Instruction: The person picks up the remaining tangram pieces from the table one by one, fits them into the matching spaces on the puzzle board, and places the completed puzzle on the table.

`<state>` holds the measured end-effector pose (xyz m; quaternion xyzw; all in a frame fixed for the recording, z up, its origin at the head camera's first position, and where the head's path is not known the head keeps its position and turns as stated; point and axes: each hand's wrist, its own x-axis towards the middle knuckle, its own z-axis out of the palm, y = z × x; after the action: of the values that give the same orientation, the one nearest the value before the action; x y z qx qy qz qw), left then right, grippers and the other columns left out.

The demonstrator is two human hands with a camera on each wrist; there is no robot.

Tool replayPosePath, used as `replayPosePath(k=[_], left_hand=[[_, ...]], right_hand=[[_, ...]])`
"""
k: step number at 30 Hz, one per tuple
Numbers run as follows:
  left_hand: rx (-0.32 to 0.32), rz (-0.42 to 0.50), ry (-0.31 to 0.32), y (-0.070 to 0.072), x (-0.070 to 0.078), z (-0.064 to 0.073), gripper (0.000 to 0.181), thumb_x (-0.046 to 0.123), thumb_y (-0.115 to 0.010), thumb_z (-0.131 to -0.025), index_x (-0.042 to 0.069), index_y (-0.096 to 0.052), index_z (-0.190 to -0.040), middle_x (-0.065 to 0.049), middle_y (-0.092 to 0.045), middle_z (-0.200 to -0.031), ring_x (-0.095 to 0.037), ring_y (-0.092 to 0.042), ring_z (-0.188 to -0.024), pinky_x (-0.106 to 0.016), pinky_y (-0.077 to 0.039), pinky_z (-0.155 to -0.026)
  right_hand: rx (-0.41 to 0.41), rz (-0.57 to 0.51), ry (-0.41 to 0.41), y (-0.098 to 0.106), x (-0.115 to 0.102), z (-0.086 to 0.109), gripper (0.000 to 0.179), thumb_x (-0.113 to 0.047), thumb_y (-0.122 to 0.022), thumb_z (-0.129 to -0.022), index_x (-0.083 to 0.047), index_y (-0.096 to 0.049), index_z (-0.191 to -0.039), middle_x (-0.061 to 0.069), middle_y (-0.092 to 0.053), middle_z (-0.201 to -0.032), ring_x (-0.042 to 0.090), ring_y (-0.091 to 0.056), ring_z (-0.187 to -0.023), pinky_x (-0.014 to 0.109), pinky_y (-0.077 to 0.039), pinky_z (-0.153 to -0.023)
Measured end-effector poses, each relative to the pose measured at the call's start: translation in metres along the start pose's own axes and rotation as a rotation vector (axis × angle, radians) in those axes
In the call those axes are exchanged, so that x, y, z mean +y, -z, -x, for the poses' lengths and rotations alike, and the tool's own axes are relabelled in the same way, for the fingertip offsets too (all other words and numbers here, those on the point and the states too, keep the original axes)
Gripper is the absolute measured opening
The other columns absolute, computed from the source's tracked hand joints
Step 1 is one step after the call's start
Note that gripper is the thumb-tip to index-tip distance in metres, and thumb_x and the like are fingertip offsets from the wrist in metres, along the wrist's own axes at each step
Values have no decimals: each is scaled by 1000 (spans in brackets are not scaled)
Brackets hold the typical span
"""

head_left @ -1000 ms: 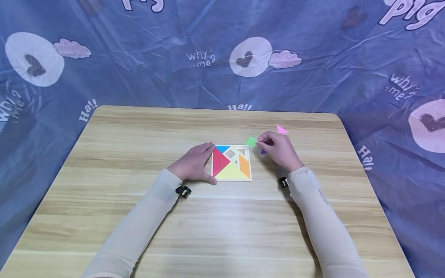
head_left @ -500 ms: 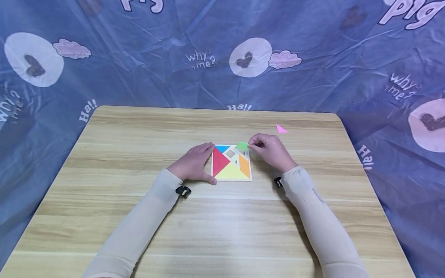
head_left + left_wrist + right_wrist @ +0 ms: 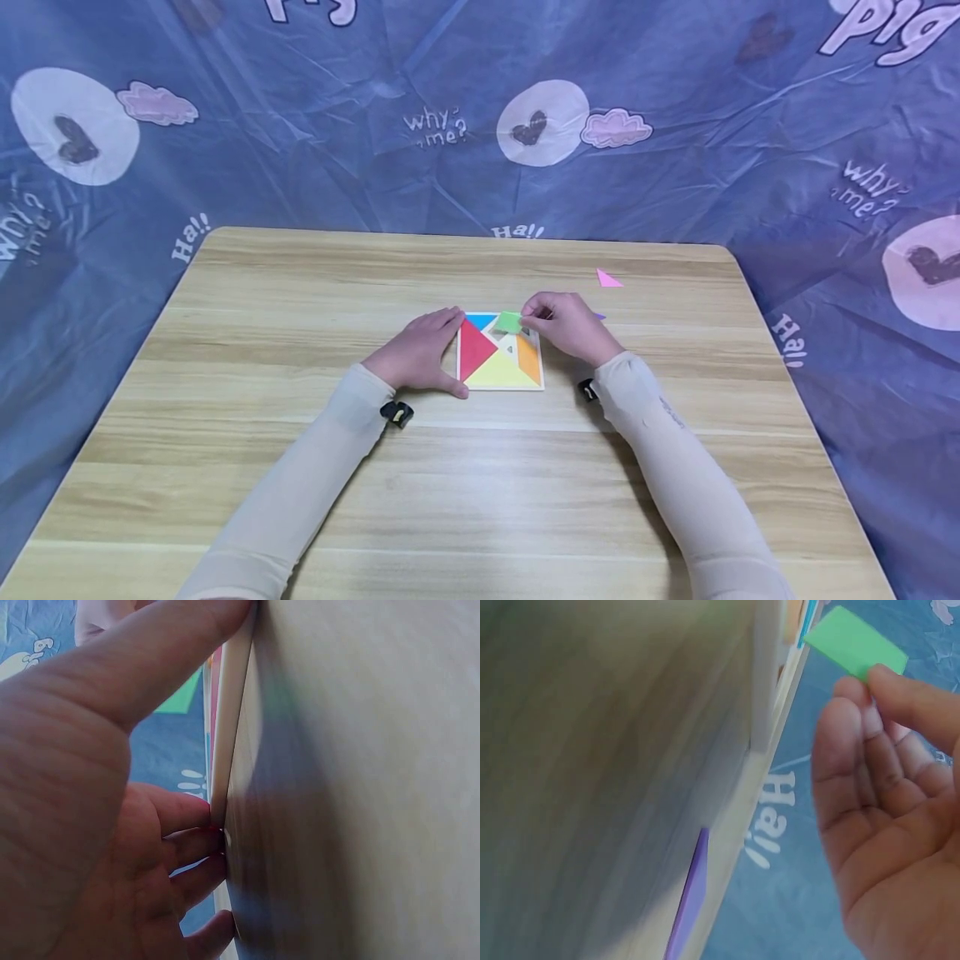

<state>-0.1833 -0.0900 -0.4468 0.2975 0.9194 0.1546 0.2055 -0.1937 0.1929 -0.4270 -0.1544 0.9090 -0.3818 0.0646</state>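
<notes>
My left hand (image 3: 418, 353) holds the white tangram tray (image 3: 502, 389) at its left side, the thumb at the near corner and the fingers at the far corner. Red (image 3: 474, 350), yellow, orange and blue pieces lie in the tray. Between thumb and fingertips, my right hand (image 3: 572, 323) pinches a green square piece (image 3: 508, 322) over the tray's far part. In the right wrist view the green piece is tilted and apart from the tray's floor. Below it a purple piece (image 3: 690, 907) lies on the table, mostly hidden by the right hand in the head view.
A pink triangle (image 3: 609, 280) lies on the wooden table (image 3: 480, 500) beyond the right hand. A blue printed cloth (image 3: 375, 150) hangs behind and beside the table. Each wrist wears a small black device.
The right hand has moved left with the green piece, from beside the tray to over its far part. The left hand has stayed at the tray.
</notes>
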Motion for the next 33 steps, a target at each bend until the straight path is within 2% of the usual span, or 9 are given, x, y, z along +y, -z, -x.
replayPosePath(k=[9,16,22,27,30,33], left_hand=[[-4,-8,0,0,1,-1,133,73,-80,-73,6,-14,-166,-10,-15,-173,-27,-13,-159,-44,-15,-129],[-3,-7,-1,1,1,-1,132,72,-80,-73,6,-13,-166,-10,-15,-173,-27,-13,-159,-43,-14,-130],[-3,1,0,2,1,-1,132,72,-80,-73,6,-13,-166,-10,-14,-173,-27,-12,-160,-43,-14,-130],[-6,6,3,2,2,0,132,71,-81,-73,6,-14,-166,-10,-14,-173,-27,-12,-160,-43,-14,-130],[-7,7,5,3,2,0,132,71,-81,-73,6,-14,-166,-10,-14,-173,-27,-12,-160,-43,-14,-130],[-8,8,10,3,3,1,132,71,-81,-73,6,-14,-166,-10,-15,-173,-27,-12,-160,-43,-14,-130]], right_hand=[[-82,-31,-168,-6,-5,-11,10,-19,-74,-96,-10,-75,-93,3,-65,-82,20,-54,-75,31,-46,-67],[-152,71,-232,-9,-4,-16,15,-23,-73,-96,-9,-72,-93,4,-67,-91,19,-56,-79,32,-48,-73],[-179,105,-284,-13,-5,-19,16,-23,-75,-95,-9,-71,-91,5,-66,-91,19,-56,-78,32,-47,-71],[-173,104,-264,-14,-7,-18,14,-21,-76,-94,-9,-69,-93,5,-65,-90,20,-56,-78,33,-47,-72],[-165,120,-211,-15,-5,-16,13,-21,-75,-95,-10,-69,-94,4,-65,-89,20,-56,-80,33,-48,-75],[-157,155,-123,-15,-2,-13,10,-18,-74,-96,-9,-70,-96,4,-66,-90,20,-58,-82,34,-51,-78]])
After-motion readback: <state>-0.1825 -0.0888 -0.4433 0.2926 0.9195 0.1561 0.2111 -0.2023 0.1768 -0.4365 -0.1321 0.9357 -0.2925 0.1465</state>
